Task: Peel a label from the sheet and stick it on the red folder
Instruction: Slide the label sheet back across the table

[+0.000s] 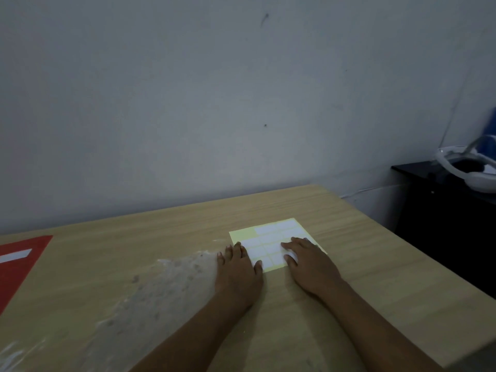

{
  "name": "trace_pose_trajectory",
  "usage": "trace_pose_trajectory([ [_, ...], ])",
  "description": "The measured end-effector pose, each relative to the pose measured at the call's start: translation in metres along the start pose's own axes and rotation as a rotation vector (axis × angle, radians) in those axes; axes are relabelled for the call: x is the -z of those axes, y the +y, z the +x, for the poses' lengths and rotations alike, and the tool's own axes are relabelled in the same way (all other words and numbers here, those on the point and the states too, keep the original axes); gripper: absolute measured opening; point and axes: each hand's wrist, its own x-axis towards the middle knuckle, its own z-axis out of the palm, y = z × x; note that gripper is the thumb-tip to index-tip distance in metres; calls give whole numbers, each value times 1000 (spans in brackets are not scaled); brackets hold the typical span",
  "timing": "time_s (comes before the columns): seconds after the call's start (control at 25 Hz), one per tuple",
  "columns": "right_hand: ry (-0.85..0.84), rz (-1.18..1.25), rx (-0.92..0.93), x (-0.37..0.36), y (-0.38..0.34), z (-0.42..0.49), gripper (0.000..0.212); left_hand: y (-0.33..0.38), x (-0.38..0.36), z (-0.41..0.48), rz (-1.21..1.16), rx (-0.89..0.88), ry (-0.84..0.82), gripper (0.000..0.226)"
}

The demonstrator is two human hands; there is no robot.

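Sheet (271, 237) under both flat hands

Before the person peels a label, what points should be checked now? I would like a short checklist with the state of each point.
1. Label sheet lies flat on the table: ok.
2. Left hand holds down the sheet's left edge: ok.
3. Right hand rests on the sheet, fingers on labels: ok.
4. A label corner is lifted for peeling: cannot tell.
5. White labels remain; only the far left corner shows bare backing: ok.
6. Red folder is within view at the far left, already carrying one white label: ok.
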Motion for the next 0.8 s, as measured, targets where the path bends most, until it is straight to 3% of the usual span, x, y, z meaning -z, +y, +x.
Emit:
trace_pose_trajectory([
  [0.8, 70, -52, -20, 12, 94, 112, 45, 65, -28, 127, -24, -17, 60, 79],
])
